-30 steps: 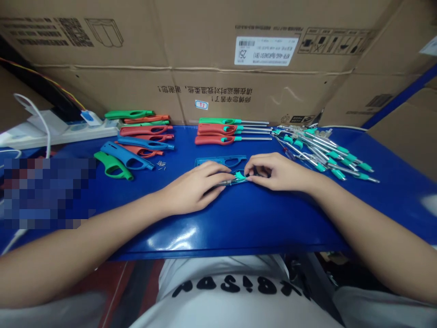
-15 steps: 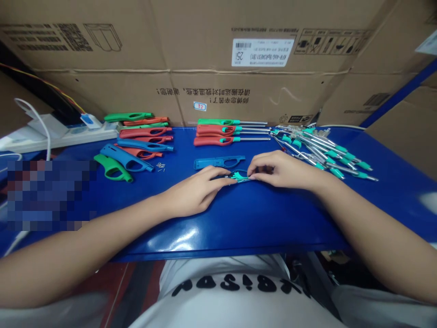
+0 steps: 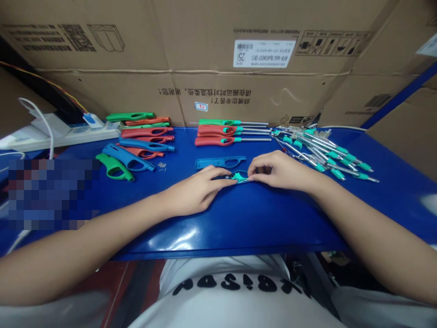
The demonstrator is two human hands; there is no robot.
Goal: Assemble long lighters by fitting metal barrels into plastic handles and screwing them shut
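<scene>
My left hand is closed on a lighter handle lying on the table, its thumb and fingertips at the left part. Between the two hands shows the handle's green trigger piece, with a thin blue loop behind it. My right hand pinches the right end of the same lighter; its fingertips cover what they grip there. Just behind lies a blue half shell, its inner side up, apart from both hands. Most of the held handle is hidden under my left hand.
Finished-looking lighters lie at the back middle. Metal tubes with green parts are heaped at the right. Coloured handle shells lie left, beside small screws. A power strip and cardboard wall stand behind.
The view has shifted very slightly. Both hands keep nearly the same hold on the lighter, with only tiny movement of the fingers.
</scene>
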